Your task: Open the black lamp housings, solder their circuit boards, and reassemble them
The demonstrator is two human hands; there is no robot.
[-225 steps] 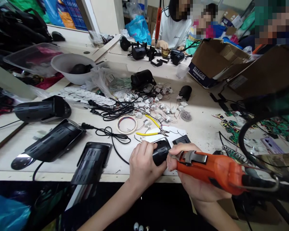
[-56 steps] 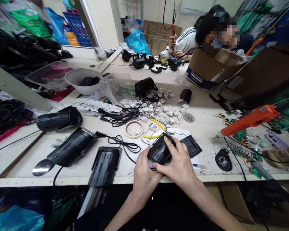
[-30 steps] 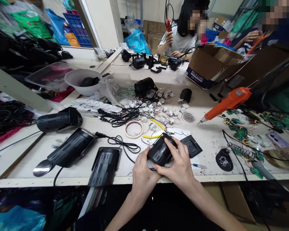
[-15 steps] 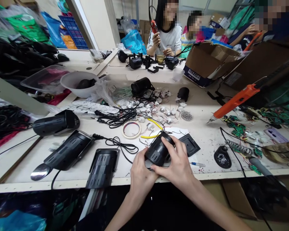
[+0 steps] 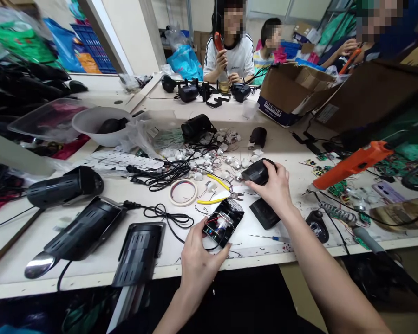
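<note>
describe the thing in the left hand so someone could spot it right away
At the near edge of the white worktable, the left hand holds an open black housing. Unlike the closed black lamp bodies to its left, its red and blue wiring shows.

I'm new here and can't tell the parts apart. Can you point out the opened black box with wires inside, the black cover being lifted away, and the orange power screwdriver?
opened black box (image 5: 223, 222), head view, on its exposed wiring.
black cover (image 5: 256, 172), head view, on its top surface.
orange power screwdriver (image 5: 351, 164), head view, on its body.
</note>
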